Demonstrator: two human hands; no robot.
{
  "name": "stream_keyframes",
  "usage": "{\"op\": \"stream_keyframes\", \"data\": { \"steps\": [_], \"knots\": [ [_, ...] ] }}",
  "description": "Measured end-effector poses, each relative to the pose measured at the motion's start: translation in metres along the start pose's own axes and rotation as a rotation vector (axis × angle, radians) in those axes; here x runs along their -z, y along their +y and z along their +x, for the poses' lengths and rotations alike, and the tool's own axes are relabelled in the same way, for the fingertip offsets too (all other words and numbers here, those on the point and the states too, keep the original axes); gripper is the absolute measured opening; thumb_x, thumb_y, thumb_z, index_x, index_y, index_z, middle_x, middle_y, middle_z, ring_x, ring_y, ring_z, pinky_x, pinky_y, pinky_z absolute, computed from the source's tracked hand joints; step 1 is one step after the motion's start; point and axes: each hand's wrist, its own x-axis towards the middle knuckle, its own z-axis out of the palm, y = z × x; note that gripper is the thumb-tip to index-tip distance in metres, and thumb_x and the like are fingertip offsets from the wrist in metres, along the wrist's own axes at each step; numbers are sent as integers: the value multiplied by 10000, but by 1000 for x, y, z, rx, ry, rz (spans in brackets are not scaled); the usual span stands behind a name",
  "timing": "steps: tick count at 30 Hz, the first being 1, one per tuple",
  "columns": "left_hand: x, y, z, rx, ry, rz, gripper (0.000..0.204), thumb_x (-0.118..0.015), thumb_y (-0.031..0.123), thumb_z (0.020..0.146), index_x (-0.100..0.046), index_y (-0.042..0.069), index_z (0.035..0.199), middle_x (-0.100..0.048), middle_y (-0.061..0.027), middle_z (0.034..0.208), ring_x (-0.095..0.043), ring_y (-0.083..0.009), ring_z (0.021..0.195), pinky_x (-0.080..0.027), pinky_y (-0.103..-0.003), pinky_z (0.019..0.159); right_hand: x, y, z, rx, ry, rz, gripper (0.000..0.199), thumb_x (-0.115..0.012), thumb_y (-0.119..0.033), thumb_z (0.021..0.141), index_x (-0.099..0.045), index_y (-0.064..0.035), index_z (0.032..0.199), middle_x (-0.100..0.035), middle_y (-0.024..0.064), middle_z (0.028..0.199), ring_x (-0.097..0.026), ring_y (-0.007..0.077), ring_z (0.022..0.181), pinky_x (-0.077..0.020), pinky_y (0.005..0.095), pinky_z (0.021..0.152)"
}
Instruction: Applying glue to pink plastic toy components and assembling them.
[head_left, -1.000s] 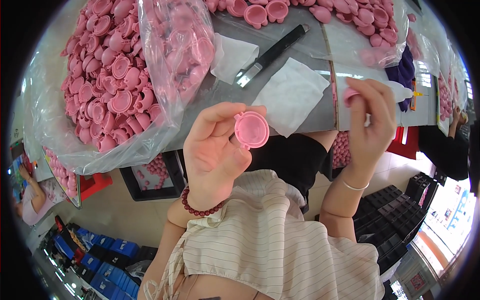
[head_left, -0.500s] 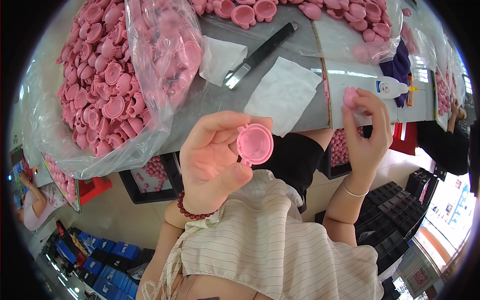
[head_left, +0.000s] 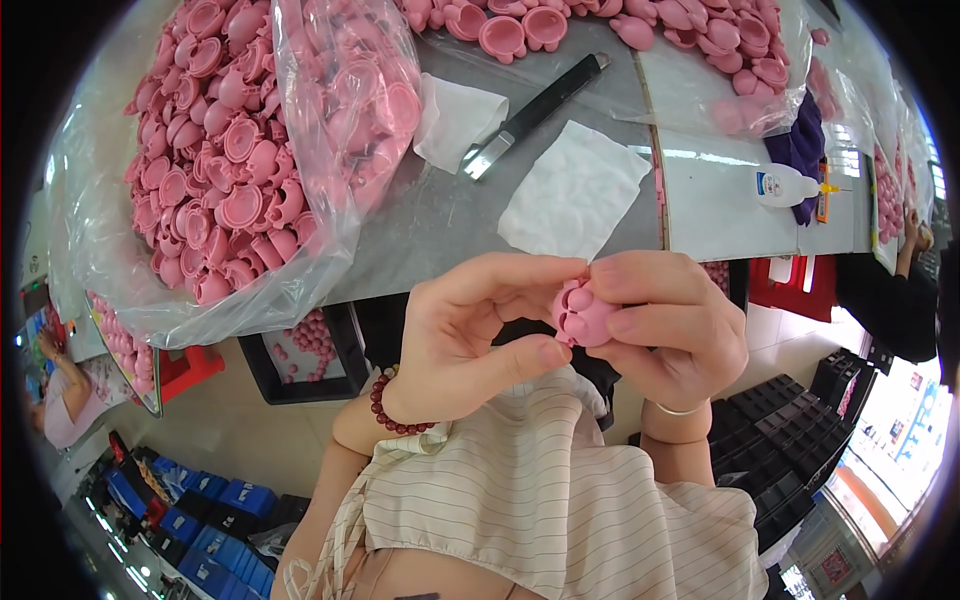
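Observation:
In front of my chest, a small pink plastic shell [head_left: 584, 316] with rounded bumps is pinched between my hands. My right hand [head_left: 675, 322] has its fingers and thumb closed on the right side of it. My left hand [head_left: 465, 335] curves around the left side, with thumb and forefinger tips at its edge. The left hand's own pink cup-shaped half is mostly hidden; I cannot tell whether the two halves are seated together. A folded white cloth [head_left: 575, 190] lies on the grey table just beyond my hands.
A clear plastic bag [head_left: 335, 235] full of pink shells [head_left: 240, 140] fills the table's left. A black-handled box cutter [head_left: 535, 115], another white cloth [head_left: 455, 120], a white glue bottle [head_left: 785, 186] and a purple cloth [head_left: 800, 145] lie around. Black trays [head_left: 305, 365] sit below the table edge.
My right hand has come left from the table's right side with its pink piece, meeting the cup-shaped half in my left hand. The left hand has moved slightly right and turned the cup away.

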Motion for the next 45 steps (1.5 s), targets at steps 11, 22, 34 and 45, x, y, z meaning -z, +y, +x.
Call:
{"op": "stream_keyframes", "data": {
  "steps": [11,22,34,45],
  "knots": [
    [1,-2,0,13,-11,-11,431,-590,-98,682,-440,-77,1086,-517,-145,1040,-543,-171,898,-448,-260,775,-4,1,-6,93,-12,-144,298,-710,-41,583,-532,-12,821,-565,162,861,-576,281,749,-492,322,609],
    [-3,-6,6,-216,79,211,548,-710,88,623,-454,-39,1091,-512,-155,1069,-515,-206,965,-404,-302,826,-18,-9,-13,-251,47,302,354,-617,-208,726,-537,45,960,-578,155,921,-570,258,816,-457,319,721],
    [-2,-10,4,-295,-34,262,373,-620,75,712,-501,-44,1045,-509,-214,1061,-527,-227,939,-410,-300,791,-26,-10,-16,-279,97,297,253,-537,-193,791,-552,40,886,-586,145,788,-585,233,725,-470,298,663],
    [-3,-3,6,-278,8,304,479,-775,136,530,-562,-7,935,-543,-170,993,-550,-199,855,-422,-277,735,-33,-11,-20,-332,190,683,240,-505,-158,790,-541,49,906,-567,173,864,-567,238,767,-440,321,709]
  ]
}}
